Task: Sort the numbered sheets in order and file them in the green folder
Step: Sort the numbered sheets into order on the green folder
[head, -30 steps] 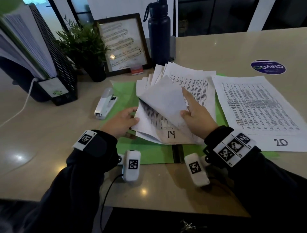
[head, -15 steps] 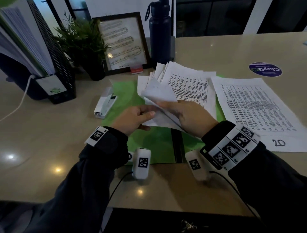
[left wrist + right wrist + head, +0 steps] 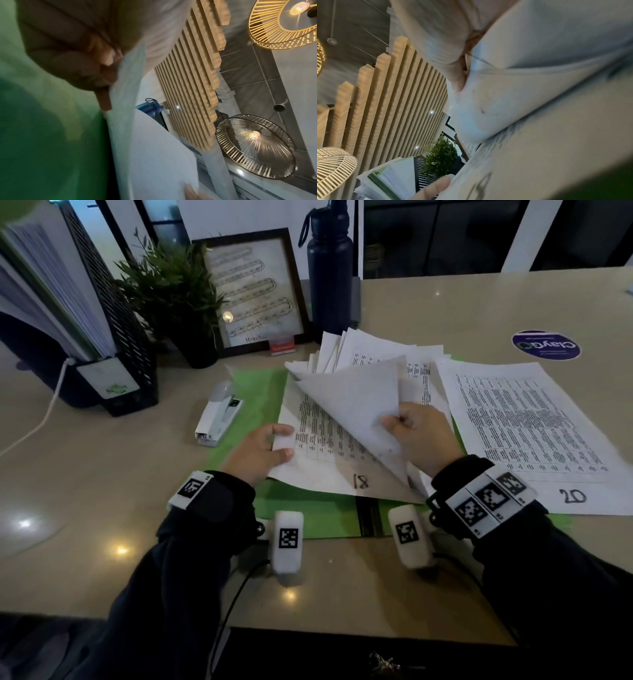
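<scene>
The green folder (image 3: 308,518) lies open on the table under a fanned stack of numbered sheets. My right hand (image 3: 394,422) grips several upper sheets (image 3: 349,402) and holds them peeled back toward the right, blank backs up. That bares a printed sheet marked 18 (image 3: 329,446). My left hand (image 3: 282,441) pinches this sheet's left edge, thumb on top; the left wrist view shows the fingers (image 3: 102,75) on the paper edge over the green folder (image 3: 42,135). A sheet marked 20 (image 3: 531,433) lies flat to the right, apart from the stack.
A white stapler (image 3: 219,419) sits just left of the folder. Behind stand a potted plant (image 3: 171,292), a framed picture (image 3: 253,289), a dark bottle (image 3: 329,265) and a black file rack (image 3: 113,330). A round sticker (image 3: 544,345) is at the far right.
A second ago the sheet marked 14 was bared. Both hands then leafed further through the stack, and now more sheets are lifted and the sheet marked 18 shows.
</scene>
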Demonstrator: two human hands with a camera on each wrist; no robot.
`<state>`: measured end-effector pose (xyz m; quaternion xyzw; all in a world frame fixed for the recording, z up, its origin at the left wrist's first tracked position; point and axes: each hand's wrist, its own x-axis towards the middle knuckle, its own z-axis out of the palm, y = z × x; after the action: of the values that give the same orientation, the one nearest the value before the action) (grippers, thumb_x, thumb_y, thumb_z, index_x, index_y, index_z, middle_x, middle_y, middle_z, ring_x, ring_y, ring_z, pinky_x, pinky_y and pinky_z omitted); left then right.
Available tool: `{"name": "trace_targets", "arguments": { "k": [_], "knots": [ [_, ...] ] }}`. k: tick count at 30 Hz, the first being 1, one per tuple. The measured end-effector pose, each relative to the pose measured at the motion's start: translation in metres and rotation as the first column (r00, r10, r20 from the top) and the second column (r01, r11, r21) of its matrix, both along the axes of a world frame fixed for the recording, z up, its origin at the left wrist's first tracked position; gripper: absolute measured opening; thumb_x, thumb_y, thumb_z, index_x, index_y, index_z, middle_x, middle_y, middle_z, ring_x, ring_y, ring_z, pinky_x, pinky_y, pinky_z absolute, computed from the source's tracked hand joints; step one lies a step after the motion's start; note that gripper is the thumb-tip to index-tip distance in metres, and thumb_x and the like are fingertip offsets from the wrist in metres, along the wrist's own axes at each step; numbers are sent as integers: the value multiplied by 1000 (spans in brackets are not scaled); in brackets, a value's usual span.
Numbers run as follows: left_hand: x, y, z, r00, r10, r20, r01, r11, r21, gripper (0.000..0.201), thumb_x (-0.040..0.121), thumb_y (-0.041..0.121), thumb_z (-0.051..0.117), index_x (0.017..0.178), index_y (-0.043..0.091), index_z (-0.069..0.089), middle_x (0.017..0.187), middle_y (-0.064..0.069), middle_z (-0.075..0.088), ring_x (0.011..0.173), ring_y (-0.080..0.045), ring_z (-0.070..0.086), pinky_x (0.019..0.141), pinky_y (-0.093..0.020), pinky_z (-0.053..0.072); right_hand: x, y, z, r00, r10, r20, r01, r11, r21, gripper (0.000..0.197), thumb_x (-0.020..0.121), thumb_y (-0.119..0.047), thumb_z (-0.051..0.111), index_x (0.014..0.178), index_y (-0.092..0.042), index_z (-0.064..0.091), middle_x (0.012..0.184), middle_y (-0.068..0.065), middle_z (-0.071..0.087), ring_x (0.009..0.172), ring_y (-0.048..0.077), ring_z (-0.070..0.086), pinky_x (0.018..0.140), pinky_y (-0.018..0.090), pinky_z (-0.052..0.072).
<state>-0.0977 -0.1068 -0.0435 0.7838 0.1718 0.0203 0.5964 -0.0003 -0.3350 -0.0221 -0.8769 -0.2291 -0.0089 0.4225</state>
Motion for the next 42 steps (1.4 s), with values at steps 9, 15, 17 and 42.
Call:
{"name": "trace_targets", "arguments": {
  "k": [9, 15, 17, 42],
  "knots": [
    [-1, 8, 3, 986, 127, -110, -122, 991, 52, 37, 91, 18, 57, 127, 15, 50, 117, -2, 62, 104, -21, 60, 101, -38, 41, -9, 8, -3, 988, 130, -79, -120, 985, 122, 13, 94, -10, 47, 99, -15, 58, 83, -9, 62, 77, 3, 55, 66, 8, 39],
    [4, 0, 2, 957, 223, -183, -251, 957, -147, 15, 91, 22, 57, 93, 8, 61, 82, -8, 61, 63, -17, 53, 42, -16, 44, -5, 14, -13, 990, 125, -70, -125, 992, 0, 21, 94, -19, 50, 90, -1, 59, 62, 1, 47, 62, 17, 44, 57, 23, 34],
    [4, 3, 0, 962, 201, -187, -225, 967, -122, 17, 89, 26, 60, 89, 9, 62, 88, -11, 63, 72, -22, 57, 53, -22, 46, -5, 14, -14, 989, 124, -76, -127, 991, -33, 25, 93, -19, 52, 85, 4, 57, 66, 9, 49, 65, 23, 45, 60, 30, 35],
    [8, -61, 40, 967, -133, -218, 118, 990, -81, 66, 89, 39, 57, 142, 25, 21, 114, -9, 61, 83, -30, 70, 65, -36, 58, -9, 9, -18, 936, 275, -218, -224, 946, 233, 36, 98, -26, 44, 68, -5, 49, 64, 11, 43, 63, 16, 42, 65, 28, 36]
  ]
}}
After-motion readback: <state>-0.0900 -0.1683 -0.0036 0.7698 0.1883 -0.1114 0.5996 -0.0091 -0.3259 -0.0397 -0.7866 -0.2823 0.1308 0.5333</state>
